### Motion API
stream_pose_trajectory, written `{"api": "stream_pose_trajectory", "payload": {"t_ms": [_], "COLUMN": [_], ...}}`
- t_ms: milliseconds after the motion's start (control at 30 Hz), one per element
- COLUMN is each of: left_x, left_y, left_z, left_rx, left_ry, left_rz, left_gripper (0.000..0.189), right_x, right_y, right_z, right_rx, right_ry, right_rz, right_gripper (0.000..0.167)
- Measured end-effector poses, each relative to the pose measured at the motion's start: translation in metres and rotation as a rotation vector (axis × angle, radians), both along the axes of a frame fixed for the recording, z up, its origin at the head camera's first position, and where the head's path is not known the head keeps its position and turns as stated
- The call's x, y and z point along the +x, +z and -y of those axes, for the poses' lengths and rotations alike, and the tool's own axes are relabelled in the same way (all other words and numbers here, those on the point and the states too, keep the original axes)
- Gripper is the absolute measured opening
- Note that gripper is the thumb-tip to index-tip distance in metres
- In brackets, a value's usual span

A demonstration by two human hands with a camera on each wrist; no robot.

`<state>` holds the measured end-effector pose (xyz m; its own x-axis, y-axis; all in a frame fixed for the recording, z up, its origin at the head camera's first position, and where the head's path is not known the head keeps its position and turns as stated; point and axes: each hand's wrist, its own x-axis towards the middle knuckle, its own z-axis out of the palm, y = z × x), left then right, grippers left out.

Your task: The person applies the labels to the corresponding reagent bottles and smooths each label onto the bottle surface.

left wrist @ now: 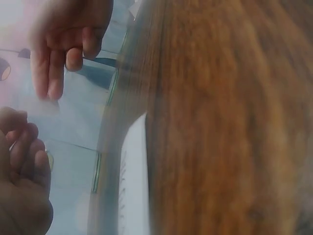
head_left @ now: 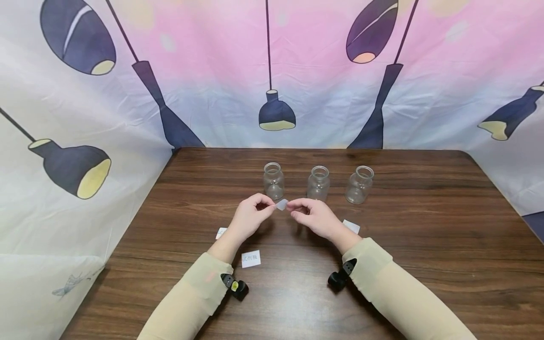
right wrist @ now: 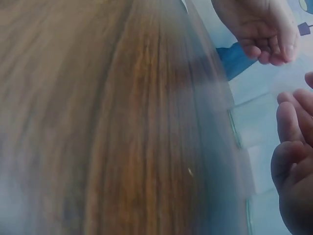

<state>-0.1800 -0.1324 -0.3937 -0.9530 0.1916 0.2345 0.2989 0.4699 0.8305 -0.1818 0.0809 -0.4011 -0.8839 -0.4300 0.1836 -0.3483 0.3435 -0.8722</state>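
Between both hands, above the table, is a small whitish square piece of paper or film [head_left: 282,204]. My left hand [head_left: 250,216] pinches its left corner between thumb and index finger. My right hand [head_left: 318,218] has its index fingertip at the opposite corner, its thumb a little apart below. In the left wrist view the blurred piece sits right at the right hand's [left wrist: 68,44] fingertips. Three clear glass jars, the left one [head_left: 273,183], the middle one [head_left: 318,184] and the right one [head_left: 359,185], stand upright just beyond the hands.
Near the left forearm lies a white paper label [head_left: 251,259] with handwriting. Another label [head_left: 220,233] is partly hidden behind the left wrist. A white paper slip [head_left: 352,226] lies beside the right wrist. The brown wooden table [head_left: 433,212] meets a patterned cloth backdrop [head_left: 229,94].
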Motion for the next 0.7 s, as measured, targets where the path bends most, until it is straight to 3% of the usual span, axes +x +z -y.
{"api": "stream_pose_trajectory", "payload": {"t_ms": [333, 700], "left_x": [0.0, -0.002], "left_y": [-0.001, 0.0], "left_z": [0.002, 0.0], "left_rx": [-0.019, -0.047], "left_ry": [-0.031, -0.026], "left_rz": [0.016, 0.035], "left_gripper": [0.006, 0.005], "right_x": [0.0, -0.001], "right_y": [0.0, -0.003], "right_z": [0.011, 0.024], "right_rx": [-0.037, -0.179], "right_ry": [-0.05, -0.063], "right_rz": [0.003, 0.176], "right_gripper": [0.027, 0.029]}}
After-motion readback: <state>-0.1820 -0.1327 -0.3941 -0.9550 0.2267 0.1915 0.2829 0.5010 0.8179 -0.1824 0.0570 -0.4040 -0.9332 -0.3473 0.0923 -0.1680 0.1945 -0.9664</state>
